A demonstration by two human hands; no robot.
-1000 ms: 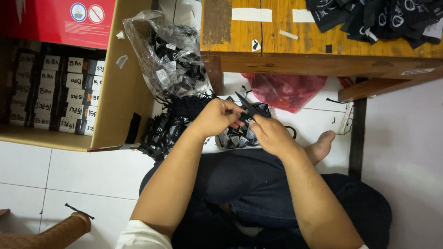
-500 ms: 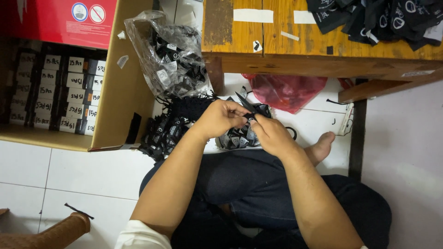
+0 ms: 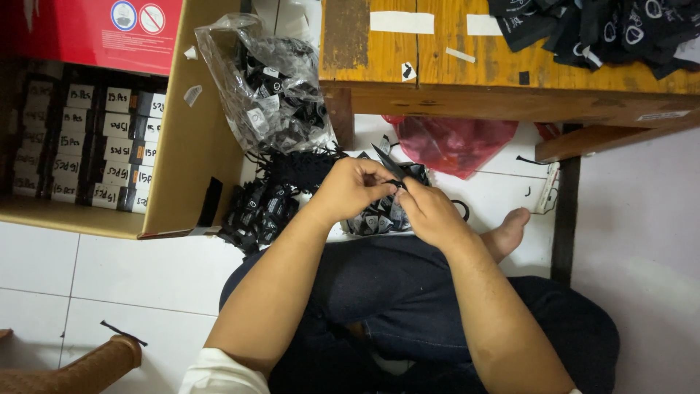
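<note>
floor [image 3: 138, 270]: white tiles | wooden table [image 3: 510, 95] | cardboard box [image 3: 193, 146]

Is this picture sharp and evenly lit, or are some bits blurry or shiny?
Head view: lighting is soft and fairly even, with dim shade inside the cardboard box. The clear plastic bag shows pale glare on its creases. Left hand and right hand look reasonably sharp. The small black piece they hold is too small to make out.
</note>
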